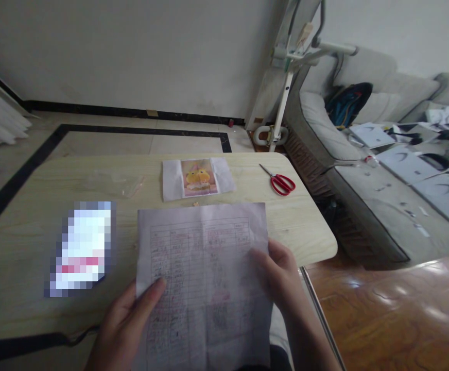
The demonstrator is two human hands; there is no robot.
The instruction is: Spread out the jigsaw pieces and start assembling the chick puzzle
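sheet (203, 278) between left hand (126, 322) and right hand (282, 278), seemingly pinched

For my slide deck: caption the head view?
Both hands hold a gridded sheet over a table.

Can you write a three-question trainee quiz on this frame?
1. True or false: both hands grip the ruled sheet, left hand at its left edge, right hand at its right.
2. Which tool lies on the table past the sheet, to the right? A) stapler B) red-handled scissors C) ruler
3. Fill in: beyond the sheet lies a folded paper with a ___ picture.

Key: 1 true; 2 B; 3 yellow
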